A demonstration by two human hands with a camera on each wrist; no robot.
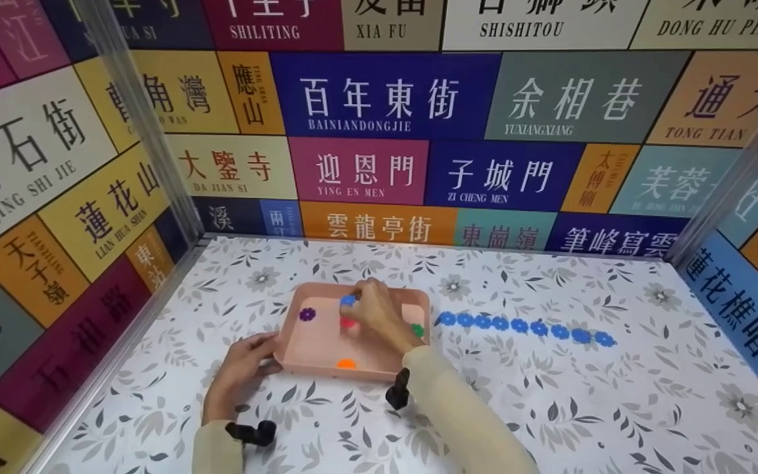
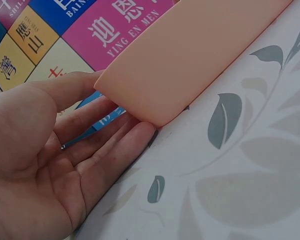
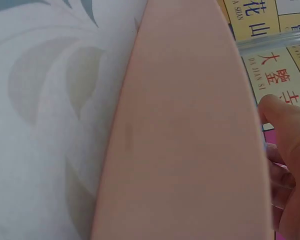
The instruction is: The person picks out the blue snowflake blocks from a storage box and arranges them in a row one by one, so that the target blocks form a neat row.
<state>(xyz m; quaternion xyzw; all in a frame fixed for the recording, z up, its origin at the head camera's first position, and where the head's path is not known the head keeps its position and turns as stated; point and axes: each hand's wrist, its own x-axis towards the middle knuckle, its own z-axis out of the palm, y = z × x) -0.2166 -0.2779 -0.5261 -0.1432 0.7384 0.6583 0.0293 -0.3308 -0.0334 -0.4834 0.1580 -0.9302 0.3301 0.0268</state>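
Over the middle of a shallow pink tray [image 1: 313,355], my right hand [image 1: 378,309] pinches a small blue flower-shaped piece [image 1: 349,300] between thumb and fingers. A pinkish-red piece [image 1: 348,323] shows just under those fingertips, partly hidden. The right wrist view shows part of the same hand [image 3: 290,150] beyond the tray's wall [image 3: 190,125], with the piece hidden. My left hand [image 1: 242,362] rests its fingertips against the outer left side of the tray. In the left wrist view its loosely extended fingers [image 2: 125,152] touch the tray's corner.
Inside the tray lie a purple flower piece [image 1: 307,315], a green piece [image 1: 417,330] and an orange piece [image 1: 346,364]. A row of several blue flower pieces [image 1: 519,325] runs rightward from the tray on the leaf-patterned tabletop [image 1: 583,408]. Sign-printed panels [image 1: 385,92] enclose the table.
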